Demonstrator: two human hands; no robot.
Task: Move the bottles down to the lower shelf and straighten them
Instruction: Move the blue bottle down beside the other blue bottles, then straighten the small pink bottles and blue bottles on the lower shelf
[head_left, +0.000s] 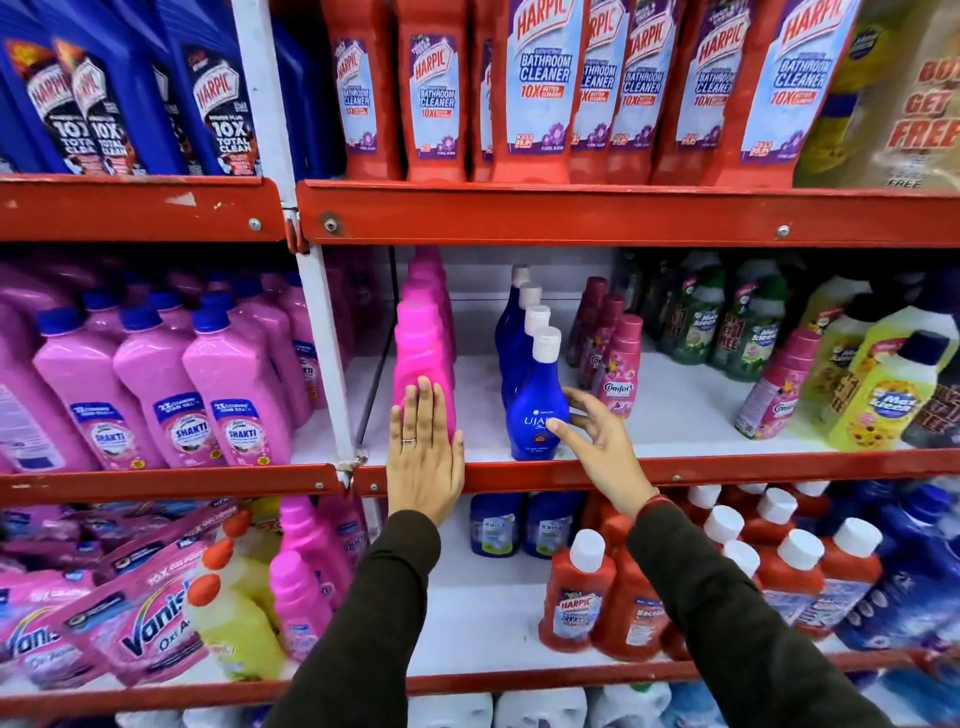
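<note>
The red metal shelving (623, 215) fills my whole view, tier above tier. On the top tier stand big red Harpic bathroom cleaner bottles (537, 88) to the right of the white upright (322, 332), with blue Harpic bottles (218, 98) to its left. The middle shelf (675, 410) has a white floor that is bare in wide patches. To the left of the upright, pale pink Shakti bottles (156, 400) stand in tight rows. At the far right of the middle shelf sit yellow Max Kleen bottles (883, 395), and nearer the centre small pink Comfort bottles (621, 374).

Right in front of me on that middle shelf are two files running back from the front edge: a row of bright pink bottles (423, 358) and a row of blue Ujala bottles with white caps (535, 395). On the lower shelf (493, 587) beneath stand red Harpic bottles with white caps (574, 597) and, at left, Vanish pouches (130, 618).

My left hand (423, 457) lies flat against the front pink bottle, its fingers (423, 410) straight and together, gripping nothing; a ring shows on one. My right hand (597, 436) reaches to the front blue bottle, its fingers (579, 400) spread apart around the bottle's right side, thumb on the label, not clamped.
</note>
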